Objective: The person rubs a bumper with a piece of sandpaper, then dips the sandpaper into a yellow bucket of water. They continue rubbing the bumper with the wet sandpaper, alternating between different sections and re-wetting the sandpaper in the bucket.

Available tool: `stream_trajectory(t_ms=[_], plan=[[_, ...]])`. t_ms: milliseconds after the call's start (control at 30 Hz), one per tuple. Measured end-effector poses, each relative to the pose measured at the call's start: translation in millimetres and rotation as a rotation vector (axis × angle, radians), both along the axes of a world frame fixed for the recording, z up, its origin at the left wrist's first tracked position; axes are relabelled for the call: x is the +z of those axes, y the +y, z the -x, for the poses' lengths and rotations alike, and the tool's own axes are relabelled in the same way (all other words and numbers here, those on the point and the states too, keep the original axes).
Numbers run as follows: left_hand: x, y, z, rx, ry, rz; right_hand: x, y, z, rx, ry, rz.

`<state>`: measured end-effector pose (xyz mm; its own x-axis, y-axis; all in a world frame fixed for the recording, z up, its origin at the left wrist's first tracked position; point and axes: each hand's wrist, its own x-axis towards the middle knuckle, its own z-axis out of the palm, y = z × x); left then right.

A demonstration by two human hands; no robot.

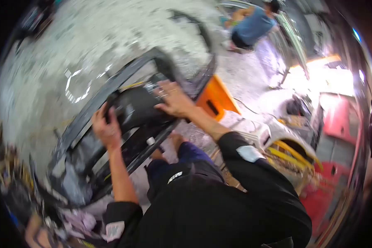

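Note:
A dark car door [111,82] lies flat in front of me, its window frame towards the far side. On it rests a black curved panel [138,107]. My left hand [106,126] grips the panel's left edge, fingers wrapped over it. My right hand [174,99] is pressed on the panel's upper right part, fingers spread over it. My bent knees in dark blue trousers [190,155] are just below the door's near edge. The picture is blurred by motion.
An orange box [215,99] stands to the right of the door. Another person in a blue shirt [252,25] crouches at the far right. Red body parts [339,120] and yellow-striped items [289,151] lie right. Clutter fills the lower left. Concrete floor [70,41] is beyond.

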<state>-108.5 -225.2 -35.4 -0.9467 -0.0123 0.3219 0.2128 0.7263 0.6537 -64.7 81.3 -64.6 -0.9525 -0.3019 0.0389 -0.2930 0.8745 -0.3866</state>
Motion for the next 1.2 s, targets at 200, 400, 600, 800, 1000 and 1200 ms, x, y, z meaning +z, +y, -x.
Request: stream_trajectory(t_ms=[200, 400, 600, 800, 1000, 1200], plan=[[-36.6, -13.0, -3.8, 0.035, 0.033, 0.117, -3.6, 6.5, -6.3, 0.087, -0.203, 0.059], [-14.5, -6.3, -0.5, -0.025, -0.030, 0.032, 22.8, 4.5, 8.9, 0.116, -0.347, -0.096], [-50.2, -21.7, 5.8, -0.050, 0.043, 0.188, 143.0, -31.0, 142.3, 0.271, -0.294, -0.188], [-38.0, -18.0, 1.8, -0.071, -0.017, 0.204, 399.0, -63.1, 114.1, 0.204, 0.069, -0.121], [-48.9, -31.2, 6.8, -0.083, 0.001, 0.315, 419.8, -82.6, 96.7, 0.225, 0.172, -0.059], [-46.1, -38.4, 1.8, -0.073, -0.004, 0.378, 424.8, -85.0, 99.9, 0.235, 0.174, -0.030]])
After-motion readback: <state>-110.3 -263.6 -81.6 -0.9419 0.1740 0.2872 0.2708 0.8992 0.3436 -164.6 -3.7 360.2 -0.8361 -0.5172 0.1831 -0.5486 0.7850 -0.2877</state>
